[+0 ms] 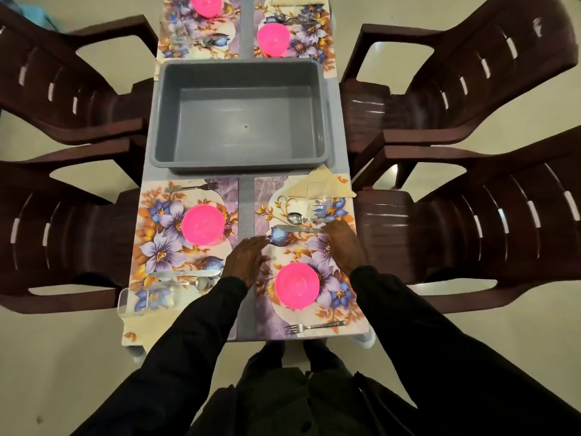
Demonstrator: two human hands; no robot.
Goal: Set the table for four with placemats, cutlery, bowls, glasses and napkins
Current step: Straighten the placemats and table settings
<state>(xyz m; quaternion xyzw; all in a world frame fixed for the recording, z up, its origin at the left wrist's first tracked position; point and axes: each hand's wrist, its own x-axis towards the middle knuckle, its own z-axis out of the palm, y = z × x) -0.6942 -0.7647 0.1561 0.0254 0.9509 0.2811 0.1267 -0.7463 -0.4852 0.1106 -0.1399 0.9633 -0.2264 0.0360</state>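
Four floral placemats lie on the table, each with a pink bowl. On the near right placemat (317, 243) a pink bowl (297, 285) sits between my hands. My left hand (245, 258) lies flat at that mat's left edge, fingers straight. My right hand (341, 242) rests on the mat with fingertips at the handle of a knife (295, 228). Beyond the knife lie a spoon (295, 218), a clear glass (317, 199) and a beige napkin (323, 184). A fork (314, 326) lies at the near edge. The near left placemat (169, 247) holds a bowl (203, 224), fork, knife, spoon and glass (144, 302).
An empty grey plastic tub (163, 114) fills the table's middle. Two far placemats carry pink bowls (273, 39) (206, 4), cutlery and a napkin. Dark brown plastic chairs (63, 99) (490, 89) stand close on both sides of the table.
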